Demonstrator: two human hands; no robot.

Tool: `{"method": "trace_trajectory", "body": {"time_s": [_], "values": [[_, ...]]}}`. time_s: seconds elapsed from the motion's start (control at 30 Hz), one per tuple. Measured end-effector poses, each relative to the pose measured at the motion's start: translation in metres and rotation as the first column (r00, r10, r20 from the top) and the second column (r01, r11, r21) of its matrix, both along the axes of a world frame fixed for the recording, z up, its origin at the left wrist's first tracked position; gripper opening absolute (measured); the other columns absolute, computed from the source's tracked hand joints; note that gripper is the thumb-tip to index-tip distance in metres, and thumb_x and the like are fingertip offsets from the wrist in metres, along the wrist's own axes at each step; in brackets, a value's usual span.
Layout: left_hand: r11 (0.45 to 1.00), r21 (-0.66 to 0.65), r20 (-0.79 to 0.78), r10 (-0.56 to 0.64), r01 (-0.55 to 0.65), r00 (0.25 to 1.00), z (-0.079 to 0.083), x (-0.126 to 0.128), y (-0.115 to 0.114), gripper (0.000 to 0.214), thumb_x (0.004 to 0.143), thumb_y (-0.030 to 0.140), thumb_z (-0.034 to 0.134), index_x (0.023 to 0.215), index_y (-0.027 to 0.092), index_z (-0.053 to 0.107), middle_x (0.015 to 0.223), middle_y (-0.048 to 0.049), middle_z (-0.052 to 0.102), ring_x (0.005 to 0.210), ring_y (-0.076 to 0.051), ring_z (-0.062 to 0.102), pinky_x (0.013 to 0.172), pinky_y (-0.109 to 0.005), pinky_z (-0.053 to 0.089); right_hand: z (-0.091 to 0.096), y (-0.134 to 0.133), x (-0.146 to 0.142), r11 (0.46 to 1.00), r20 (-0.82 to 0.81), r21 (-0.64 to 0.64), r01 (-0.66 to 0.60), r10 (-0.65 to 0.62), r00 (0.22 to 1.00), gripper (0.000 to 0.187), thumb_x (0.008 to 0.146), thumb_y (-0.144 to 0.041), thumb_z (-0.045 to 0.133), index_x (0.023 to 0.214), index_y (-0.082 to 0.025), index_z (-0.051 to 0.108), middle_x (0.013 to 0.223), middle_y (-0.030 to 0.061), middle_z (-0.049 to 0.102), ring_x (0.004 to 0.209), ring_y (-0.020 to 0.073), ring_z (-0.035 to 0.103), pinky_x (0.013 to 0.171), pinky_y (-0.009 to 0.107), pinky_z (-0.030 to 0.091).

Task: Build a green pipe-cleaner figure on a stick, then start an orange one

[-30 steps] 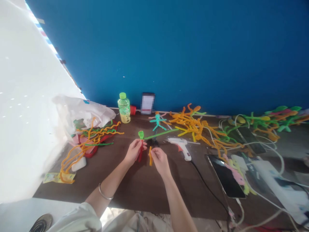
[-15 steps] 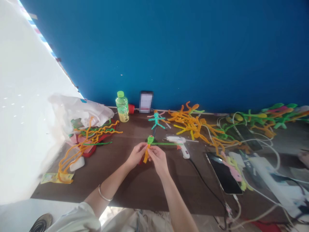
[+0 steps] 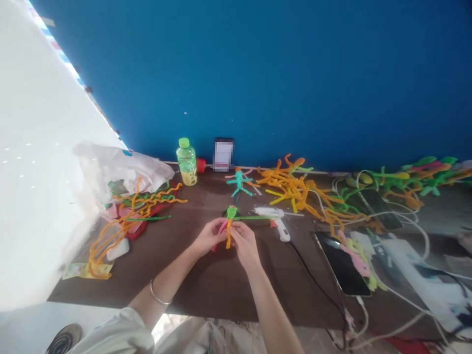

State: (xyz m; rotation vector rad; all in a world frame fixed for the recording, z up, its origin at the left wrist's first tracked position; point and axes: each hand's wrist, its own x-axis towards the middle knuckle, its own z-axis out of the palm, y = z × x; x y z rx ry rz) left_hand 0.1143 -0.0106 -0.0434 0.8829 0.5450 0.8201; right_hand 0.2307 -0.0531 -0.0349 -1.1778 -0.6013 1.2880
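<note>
While I watch through the head camera from my remote desk, both bare hands sit close together near the middle of the dark wooden table point(image 3: 177, 290), pressed in around a small pipe-cleaner figure point(image 3: 229, 231). Its round green head point(image 3: 231, 212) stands just above the grip, and its long axis runs roughly upright, far to near, with an orange strand point(image 3: 228, 237) hanging toward me. A green pipe cleaner point(image 3: 256, 218) crosses at the head and runs out to the right. The left hand point(image 3: 210, 237), a bangle point(image 3: 158, 297) on its wrist, and the right hand point(image 3: 245, 244) both pinch the figure from either side; the right looks slightly nearer the orange strand, though I cannot tell which fingers carry the grip. A pink strand point(image 3: 222, 227) shows beside the left hand. Just right of the hands lies a white glue gun point(image 3: 280, 230), and beyond them stands a teal pipe-cleaner figure point(image 3: 239, 183). Off to the left, a white plastic bag point(image 3: 121, 169) slumps beside a red container point(image 3: 137, 231), with something green showing inside the bag and orange strands point(image 3: 147, 206) draped over both. I cannot make out what else they hold.
</note>
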Motion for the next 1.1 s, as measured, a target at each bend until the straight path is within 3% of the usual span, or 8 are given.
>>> {"method": "trace_trajectory", "body": {"time_s": [0.2,0.37,0.53,0.67,0.87,0.97,1.1], "values": [[1.000,-0.003,-0.055,0.011,-0.011,0.998,-0.003,0.001,0.000,0.040,0.059,0.023,0.074,0.095,0.013,0.060,0.079,-0.0043,0.061,0.066,-0.012,0.057,0.062,-0.023,0.046,0.002,0.000,-0.001,1.000,0.006,0.011,-0.016,0.016,1.000,0.021,0.063,-0.029,0.070,0.077,-0.017,0.059,0.062,-0.0017,0.060,0.046,0.0064,0.047,0.041,0.018,0.032],[0.991,-0.069,-0.074,0.110,-0.115,0.991,-0.006,0.004,-0.001,0.037,0.067,0.037,0.067,0.093,0.011,0.061,0.079,-0.0062,0.063,0.064,-0.012,0.058,0.061,-0.025,0.046,0.002,0.000,-0.003,1.000,0.105,0.024,-0.012,0.009,0.994,0.021,0.064,-0.030,0.069,0.078,-0.017,0.060,0.063,-0.0017,0.058,0.045,0.0058,0.044,0.040,0.018,0.031],[0.965,-0.139,-0.074,0.215,-0.224,0.974,-0.009,0.007,-0.001,0.040,0.066,0.045,0.064,0.085,0.010,0.065,0.059,0.0000,0.056,0.050,-0.007,0.049,0.052,-0.020,0.040,0.005,-0.001,-0.004,0.999,0.183,0.020,-0.041,0.036,0.982,0.019,0.067,-0.032,0.067,0.076,-0.017,0.059,0.060,-0.0017,0.057,0.047,0.0074,0.047,0.041,0.019,0.036],[0.975,-0.126,-0.126,0.167,-0.183,0.978,-0.007,0.005,-0.001,0.039,0.059,0.036,0.073,0.087,0.010,0.066,0.069,-0.0034,0.062,0.058,-0.010,0.054,0.059,-0.023,0.042,0.005,-0.002,-0.002,0.997,0.283,0.052,-0.060,0.042,0.958,0.018,0.069,-0.031,0.064,0.080,-0.017,0.061,0.067,0.0015,0.061,0.053,0.0111,0.055,0.049,0.023,0.046],[0.963,-0.211,-0.031,0.165,-0.168,0.986,0.001,0.005,-0.001,0.036,0.059,0.029,0.074,0.088,0.011,0.065,0.076,-0.0044,0.064,0.065,-0.010,0.056,0.065,-0.023,0.042,0.000,-0.004,-0.003,0.989,0.419,0.111,-0.100,0.045,0.907,0.021,0.071,-0.032,0.061,0.085,-0.018,0.065,0.083,0.0064,0.067,0.074,0.0195,0.063,0.071,0.034,0.051],[0.957,-0.235,0.005,0.178,-0.172,0.984,0.005,0.005,-0.001,0.035,0.060,0.027,0.074,0.089,0.011,0.065,0.073,-0.0038,0.062,0.060,-0.007,0.052,0.059,-0.020,0.040,0.002,-0.004,-0.004,0.991,0.452,0.122,-0.063,0.001,0.892,0.019,0.070,-0.032,0.062,0.083,-0.019,0.066,0.082,0.0058,0.067,0.074,0.0198,0.063,0.070,0.034,0.050],[0.962,-0.212,0.068,0.187,-0.169,0.980,0.008,-0.002,0.006,0.038,0.061,0.021,0.072,0.097,0.011,0.063,0.064,0.0016,0.052,0.046,-0.001,0.035,0.044,-0.016,0.028,0.006,-0.004,0.004,0.989,0.479,0.132,0.073,-0.128,0.868,0.018,0.068,-0.032,0.062,0.080,-0.019,0.066,0.076,0.0045,0.066,0.068,0.0184,0.062,0.064,0.032,0.050]]}}
